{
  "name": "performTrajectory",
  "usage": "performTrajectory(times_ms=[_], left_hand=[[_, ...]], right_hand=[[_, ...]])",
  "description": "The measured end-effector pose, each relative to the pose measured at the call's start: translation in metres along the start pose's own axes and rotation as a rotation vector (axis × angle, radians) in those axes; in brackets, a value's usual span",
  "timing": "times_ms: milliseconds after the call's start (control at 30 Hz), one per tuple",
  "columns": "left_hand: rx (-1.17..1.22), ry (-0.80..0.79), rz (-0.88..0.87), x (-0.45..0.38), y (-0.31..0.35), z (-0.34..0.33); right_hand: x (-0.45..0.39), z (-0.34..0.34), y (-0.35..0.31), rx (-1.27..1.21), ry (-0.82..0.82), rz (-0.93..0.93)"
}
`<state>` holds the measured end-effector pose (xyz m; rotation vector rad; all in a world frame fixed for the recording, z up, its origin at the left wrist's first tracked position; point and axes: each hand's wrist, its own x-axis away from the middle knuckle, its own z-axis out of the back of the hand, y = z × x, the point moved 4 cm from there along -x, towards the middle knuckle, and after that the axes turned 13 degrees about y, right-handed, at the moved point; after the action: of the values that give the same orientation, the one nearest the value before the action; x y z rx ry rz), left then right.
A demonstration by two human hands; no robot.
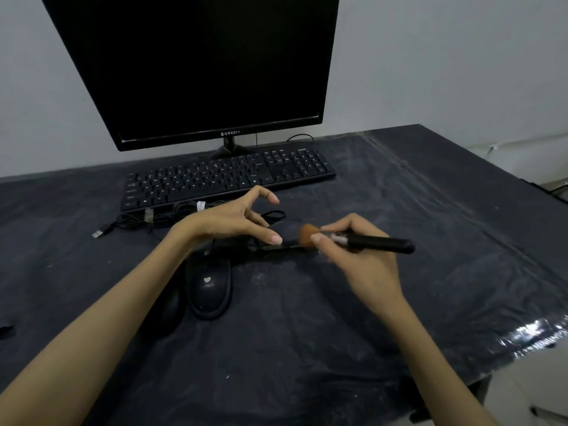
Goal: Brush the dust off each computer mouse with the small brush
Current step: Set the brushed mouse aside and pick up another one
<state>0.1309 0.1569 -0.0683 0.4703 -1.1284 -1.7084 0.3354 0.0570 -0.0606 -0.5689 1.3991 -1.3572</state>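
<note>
Near the middle of the dark plastic-covered bench (399, 287), the left hand (227, 222) grips one black computer mouse (284, 233) while the right hand (353, 250) pinches one black-handled orange-bristled brush (307, 233) against it, and a second black mouse (209, 284) lies nearer the front edge.

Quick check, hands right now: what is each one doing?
Left hand: grips the dark mouse being cleaned, thumb on its near edge.
Right hand: pinches the small brush, bristles at that mouse.

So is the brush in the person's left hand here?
No, the right hand grips the brush, while the left hand holds the mouse being cleaned.
</note>
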Motion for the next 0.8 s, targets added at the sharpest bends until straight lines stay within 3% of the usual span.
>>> performTrajectory(times_ms=[67, 133, 200, 267, 367, 500, 567, 700, 733, 800], left_hand=[[0.002, -0.005, -0.002, 0.001, 0.000, 0.000], [0.009, -0.007, -0.006, 0.002, 0.000, -0.001], [0.014, -0.002, -0.004, 0.002, -0.001, -0.001], [0.019, 0.000, -0.002, 0.002, -0.002, -0.001], [0.023, 0.010, -0.002, 0.002, 0.000, -0.001], [0.022, 0.002, -0.006, 0.006, 0.000, -0.002], [0.028, 0.001, -0.003, 0.006, -0.002, -0.002], [0.025, 0.001, -0.002, 0.006, -0.001, -0.002], [0.023, 0.007, -0.002, 0.006, -0.001, -0.002], [0.023, 0.018, -0.003, 0.007, 0.000, -0.001]], right_hand=[[-0.001, -0.003, 0.004, 0.089, -0.019, 0.048], [-0.014, 0.009, 0.019, 0.231, 0.112, 0.091], [-0.017, 0.020, 0.020, 0.220, 0.198, 0.059], [-0.011, 0.015, 0.006, 0.105, 0.143, 0.067], [0.001, -0.007, -0.007, 0.061, -0.069, 0.052], [-0.019, 0.017, 0.024, 0.342, 0.186, -0.030], [-0.019, 0.025, 0.021, 0.281, 0.238, -0.037], [-0.004, -0.002, 0.002, -0.031, -0.060, -0.092], [-0.004, -0.005, 0.006, 0.001, -0.081, -0.104], [-0.019, 0.007, 0.017, 0.164, 0.059, -0.076]])
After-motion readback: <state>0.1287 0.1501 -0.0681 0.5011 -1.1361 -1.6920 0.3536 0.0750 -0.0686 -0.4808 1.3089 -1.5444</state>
